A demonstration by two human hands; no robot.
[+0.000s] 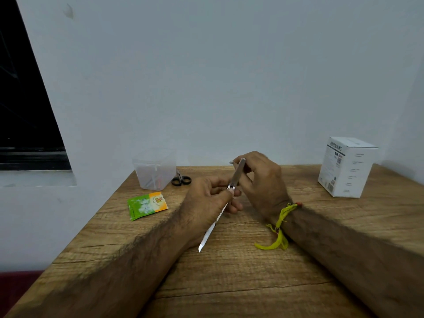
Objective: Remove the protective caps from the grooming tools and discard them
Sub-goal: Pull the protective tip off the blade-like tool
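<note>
both hands' (207, 198) grip pinching metal tool (232, 182), right hand (259, 177) at its top end

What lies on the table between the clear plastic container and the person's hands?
In the head view, small black-handled scissors lie beside the clear plastic container, before the left hand.

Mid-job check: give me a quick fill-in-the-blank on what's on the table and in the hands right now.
1. Both hands, the left hand and the right hand, hold one slim ____ tool.
2. The small black-handled scissors lie just right of the clear plastic ____.
3. The white box stands at the table's far ____ corner.
4. A yellow thread is tied round the ____ wrist.

Missing words: metal; container; right; right
</note>
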